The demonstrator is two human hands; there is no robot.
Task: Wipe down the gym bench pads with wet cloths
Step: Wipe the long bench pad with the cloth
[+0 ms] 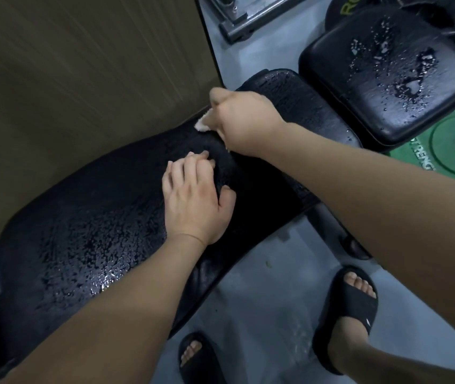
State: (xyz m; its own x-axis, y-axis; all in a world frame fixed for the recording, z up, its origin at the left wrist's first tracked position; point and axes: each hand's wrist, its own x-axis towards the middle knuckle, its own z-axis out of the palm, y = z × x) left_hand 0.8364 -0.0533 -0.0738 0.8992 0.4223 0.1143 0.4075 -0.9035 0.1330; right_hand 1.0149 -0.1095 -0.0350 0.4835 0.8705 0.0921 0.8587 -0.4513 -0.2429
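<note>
Head view: the right hand (245,126) has its fingers clamped on a pale cloth (202,125) farther along the bench pad (82,231), while the left hand (195,203), nearer the person, bunches a dark cloth (220,162) in curled fingers.

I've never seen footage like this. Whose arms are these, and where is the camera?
No machine here: a person wears a wide-angle camera on the head, so you look down along their own arms. Below lies a long black bench pad, beaded with water. The right hand grips a pale cloth at the pad's far edge. The left hand curls its fingers on what looks like a dark cloth lying on the pad. A second wet pad and a green weight plate sit further right.
</note>
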